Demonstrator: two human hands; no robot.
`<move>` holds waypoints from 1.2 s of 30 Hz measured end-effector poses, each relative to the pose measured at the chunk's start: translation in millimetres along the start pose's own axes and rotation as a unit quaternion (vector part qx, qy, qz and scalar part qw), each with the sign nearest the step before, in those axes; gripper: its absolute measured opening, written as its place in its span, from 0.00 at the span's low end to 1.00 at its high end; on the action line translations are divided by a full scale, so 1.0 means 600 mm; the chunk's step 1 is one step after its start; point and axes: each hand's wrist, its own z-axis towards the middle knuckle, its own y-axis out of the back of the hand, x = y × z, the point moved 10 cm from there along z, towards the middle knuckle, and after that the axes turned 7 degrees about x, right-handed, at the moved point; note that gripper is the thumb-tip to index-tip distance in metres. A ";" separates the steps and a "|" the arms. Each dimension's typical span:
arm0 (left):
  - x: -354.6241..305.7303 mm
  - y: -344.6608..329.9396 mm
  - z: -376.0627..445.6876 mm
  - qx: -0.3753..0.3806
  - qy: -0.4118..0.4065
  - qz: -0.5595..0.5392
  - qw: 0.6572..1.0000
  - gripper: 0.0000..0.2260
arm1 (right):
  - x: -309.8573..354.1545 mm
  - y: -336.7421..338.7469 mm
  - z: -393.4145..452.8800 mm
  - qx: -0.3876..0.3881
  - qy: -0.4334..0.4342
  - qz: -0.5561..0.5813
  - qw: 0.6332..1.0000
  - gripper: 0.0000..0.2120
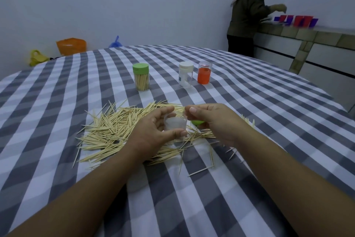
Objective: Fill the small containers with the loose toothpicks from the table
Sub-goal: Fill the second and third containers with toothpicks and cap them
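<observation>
A heap of loose toothpicks [115, 131] lay on the checked counter [249, 112]. The left hand [153, 131] curled its fingers around a clear empty container [175, 124] above the heap. The right hand [213, 119] pinched a few toothpicks at the container's rim, with a green lid [197, 122] beneath it.

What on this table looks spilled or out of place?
The loose toothpicks lie scattered in a heap on the checked tablecloth, a few strays apart near its front. The orange container seems to stand upside down, cap at the bottom. A green lid lies among the toothpicks.
</observation>
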 end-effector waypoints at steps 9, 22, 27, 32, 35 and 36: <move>-0.001 0.000 0.000 -0.003 -0.008 -0.003 1.000 0.36 | -0.056 0.176 -0.028 0.006 -0.134 -0.392 0.910 0.26; 0.006 0.000 0.005 -0.010 -0.009 -0.011 1.000 0.35 | -0.086 0.185 -0.025 0.014 -0.094 -0.406 0.909 0.19; 0.007 0.002 0.004 -0.012 -0.006 -0.012 1.000 0.34 | -0.084 0.164 -0.012 0.018 -0.052 -0.431 0.901 0.18; 0.006 0.003 0.004 -0.013 -0.004 -0.014 1.000 0.36 | -0.074 0.145 -0.008 0.004 -0.020 -0.488 0.872 0.17; 0.006 0.003 0.003 -0.014 -0.003 -0.014 1.000 0.37 | -0.070 0.132 -0.006 -0.005 -0.014 -0.584 0.811 0.16; 0.005 0.002 0.002 -0.015 -0.003 -0.014 1.000 0.37 | -0.065 0.127 -0.007 -0.009 -0.007 -0.607 0.794 0.15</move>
